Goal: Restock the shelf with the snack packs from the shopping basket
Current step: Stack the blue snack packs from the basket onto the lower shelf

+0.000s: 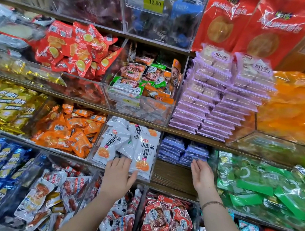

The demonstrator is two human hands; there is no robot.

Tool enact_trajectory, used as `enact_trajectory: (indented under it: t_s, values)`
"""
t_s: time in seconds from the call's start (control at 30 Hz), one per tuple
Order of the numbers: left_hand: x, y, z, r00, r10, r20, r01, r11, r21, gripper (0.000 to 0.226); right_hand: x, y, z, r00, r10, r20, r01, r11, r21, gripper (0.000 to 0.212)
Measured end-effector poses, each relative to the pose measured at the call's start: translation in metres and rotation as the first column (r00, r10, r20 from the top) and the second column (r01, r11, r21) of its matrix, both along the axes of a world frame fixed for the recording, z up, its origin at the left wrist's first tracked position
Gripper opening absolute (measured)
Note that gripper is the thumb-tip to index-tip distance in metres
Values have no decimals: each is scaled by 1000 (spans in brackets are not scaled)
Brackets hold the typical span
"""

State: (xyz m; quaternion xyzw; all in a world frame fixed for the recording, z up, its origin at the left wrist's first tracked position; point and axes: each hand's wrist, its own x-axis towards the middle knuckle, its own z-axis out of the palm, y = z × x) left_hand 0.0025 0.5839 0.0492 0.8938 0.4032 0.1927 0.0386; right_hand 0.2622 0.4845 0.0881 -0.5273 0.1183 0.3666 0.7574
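White snack packs [139,148] with orange print fill a clear bin [151,166] on the middle shelf. My left hand [117,177] rests with straight fingers against the front of that bin, fingertips touching the lowest white packs. To the right, two short stacks of blue-purple packs [184,151] sit at the back of a bare wooden shelf patch [172,175]. My right hand [201,176] is held flat and upright, palm facing left, fingertips at the right stack. Neither hand holds anything. The shopping basket is out of sight.
Clear bins crowd every shelf: orange packs [67,130] left of the white ones, green packs [266,188] on the right, lilac stacks [219,97] above, red-and-white packs [168,221] below. Shelf edges [176,194] run between the rows.
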Motion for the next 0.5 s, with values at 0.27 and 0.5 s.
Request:
enact_trajectory:
  t_s: [0.27, 0.5]
  values:
    - [-6, -11, 17, 973, 17, 231, 33, 976, -213, 27, -41, -65, -30, 531, 728, 434, -279, 634, -721, 39]
    - [-47, -96, 9, 985, 57, 164, 12, 920, -392, 28, -84, -154, -56, 253, 869, 425, -275, 486, -830, 22]
